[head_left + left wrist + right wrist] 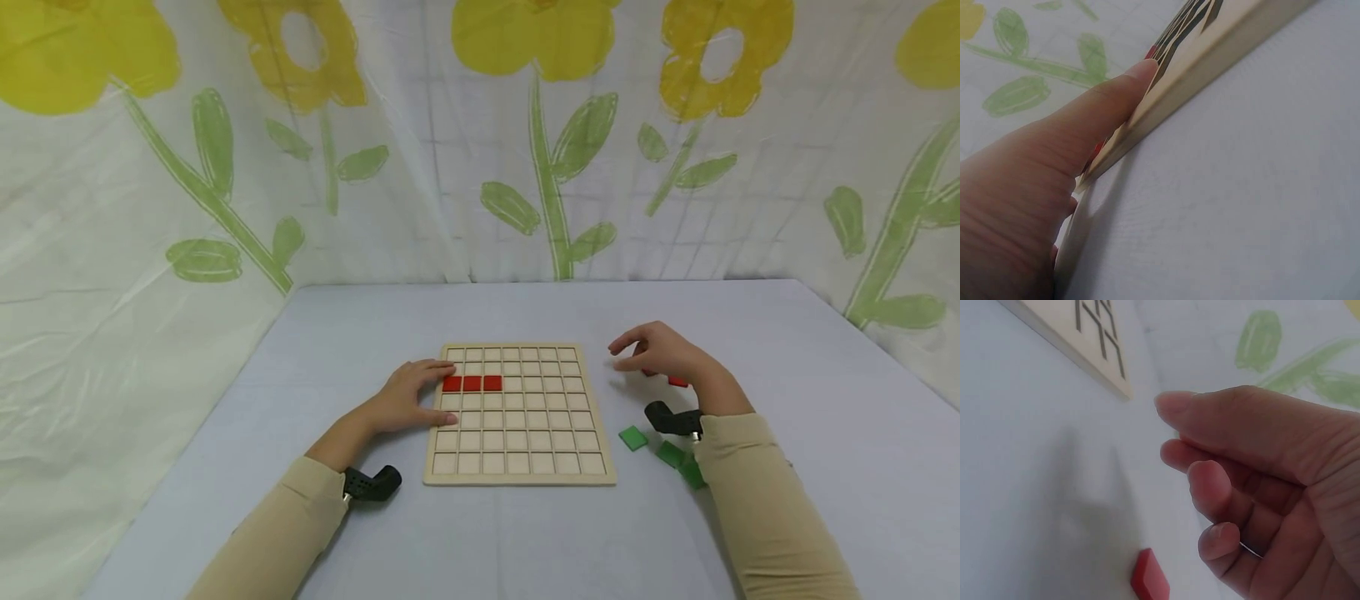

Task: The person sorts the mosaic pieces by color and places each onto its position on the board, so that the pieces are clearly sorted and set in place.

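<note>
A wooden grid board (519,480) lies flat on the table, with three red square tiles (472,383) side by side in one row at its left edge. My left hand (397,402) rests on that edge, fingertips near the red tiles and thumb lower down. In the left wrist view the thumb (1107,100) lies over the board's rim (1210,72). Right of the board, my right hand (666,352) hovers with loosely bent fingers and a gap between thumb and forefinger, holding nothing. A red tile (1150,578) lies below it; another red tile (678,382) is partly hidden by the wrist.
Several green square tiles (633,437) lie right of the board, some partly covered by the right sleeve (765,508). Black wrist cameras (372,483) sit on both forearms. A white flower-patterned curtain (420,167) hangs behind the white table (360,317).
</note>
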The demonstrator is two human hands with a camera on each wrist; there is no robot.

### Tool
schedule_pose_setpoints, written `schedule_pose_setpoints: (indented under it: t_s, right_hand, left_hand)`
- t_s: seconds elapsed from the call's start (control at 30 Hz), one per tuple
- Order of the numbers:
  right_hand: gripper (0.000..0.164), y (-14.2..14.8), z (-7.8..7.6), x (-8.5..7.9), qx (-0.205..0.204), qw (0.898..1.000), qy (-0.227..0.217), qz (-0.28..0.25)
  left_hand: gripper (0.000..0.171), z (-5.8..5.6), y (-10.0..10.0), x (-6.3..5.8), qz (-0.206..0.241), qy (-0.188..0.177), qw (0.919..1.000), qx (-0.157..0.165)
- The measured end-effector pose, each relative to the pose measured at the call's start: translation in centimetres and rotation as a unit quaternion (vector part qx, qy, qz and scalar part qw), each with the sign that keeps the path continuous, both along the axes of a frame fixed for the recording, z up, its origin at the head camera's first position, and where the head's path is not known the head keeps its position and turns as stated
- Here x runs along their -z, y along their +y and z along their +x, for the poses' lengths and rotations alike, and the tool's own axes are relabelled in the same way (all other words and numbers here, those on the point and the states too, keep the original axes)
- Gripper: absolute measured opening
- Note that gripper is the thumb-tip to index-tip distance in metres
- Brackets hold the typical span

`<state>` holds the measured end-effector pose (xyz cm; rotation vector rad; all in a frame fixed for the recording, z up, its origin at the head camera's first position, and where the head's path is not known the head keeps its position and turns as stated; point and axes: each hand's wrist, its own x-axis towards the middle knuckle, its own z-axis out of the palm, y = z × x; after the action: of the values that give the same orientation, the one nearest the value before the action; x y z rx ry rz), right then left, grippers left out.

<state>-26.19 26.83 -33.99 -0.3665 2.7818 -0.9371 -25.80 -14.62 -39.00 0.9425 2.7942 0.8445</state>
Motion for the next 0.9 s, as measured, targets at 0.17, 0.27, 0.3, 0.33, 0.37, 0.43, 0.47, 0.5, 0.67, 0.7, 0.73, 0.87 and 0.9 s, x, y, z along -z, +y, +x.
schedule_pose_setpoints:
  t_s: [0.17, 0.27, 0.3, 0.33, 0.37, 0.43, 0.47, 0.5, 0.67, 0.7, 0.73, 0.87, 0.9]
  right_hand:
    - [0.037, 0.9, 0.3, -0.2, 0.016, 1.0, -0.002, 0.004]
    - [0.037, 1.4, 0.5, -0.3, 0.022, 1.0, -0.002, 0.009]
    - [0.038, 1.6, 0.6, -0.3, 0.022, 1.0, -0.001, 0.01]
    - [0.038, 1.8, 0.7, -0.3, 0.026, 1.0, -0.003, 0.011]
    - [0.038, 2.0, 0.8, -0.2, 0.026, 1.0, -0.002, 0.014]
    - [0.038, 2.4, 0.9, -0.2, 0.03, 0.999, -0.005, 0.016]
    - [0.038, 2.6, 0.9, -0.1, 0.034, 0.999, -0.008, 0.016]
    - [0.038, 2.8, 0.9, -0.1, 0.036, 0.999, -0.01, 0.016]
    - [0.038, 3.5, 0.9, 0.3, 0.047, 0.999, -0.016, 0.009]
    - [0.037, 3.6, 0.9, 0.3, 0.049, 0.999, -0.015, 0.009]
    - [0.037, 3.7, 0.9, 0.3, 0.05, 0.999, -0.014, 0.01]
    - [0.037, 4.0, 1.0, 0.4, 0.06, 0.998, -0.017, 0.012]
    - [0.037, 4.1, 1.0, 0.5, 0.062, 0.998, -0.019, 0.012]
  left_hand:
    - [0.078, 0.0, 0.0, 0.1, 0.001, 0.001, 1.0, -0.001]
    - [0.078, 0.0, 0.0, 0.0, 0.004, 0.001, 1.0, 0.001]
    - [0.078, 0.0, 0.0, 0.0, 0.004, 0.001, 1.0, 0.001]
    - [0.077, 0.0, 0.1, 0.0, 0.003, 0.001, 1.0, 0.001]
    - [0.077, 0.0, 0.1, -0.1, 0.002, 0.002, 1.0, 0.001]
    - [0.077, 0.0, 0.2, -0.1, 0.0, 0.0, 1.0, 0.001]
    - [0.077, 0.0, 0.2, -0.2, -0.001, 0.0, 1.0, 0.001]
    - [0.077, 0.0, 0.2, -0.2, -0.003, 0.001, 1.0, 0.001]
    - [0.078, 0.1, 0.1, -0.2, -0.006, -0.003, 1.0, -0.002]
    - [0.078, 0.1, 0.1, -0.2, -0.006, -0.003, 1.0, -0.003]
    - [0.078, 0.1, 0.1, -0.2, -0.007, -0.003, 1.0, -0.004]
    - [0.078, 0.1, 0.1, -0.2, -0.007, -0.001, 1.0, -0.005]
    - [0.078, 0.1, 0.1, -0.1, -0.007, 0.0, 1.0, -0.005]
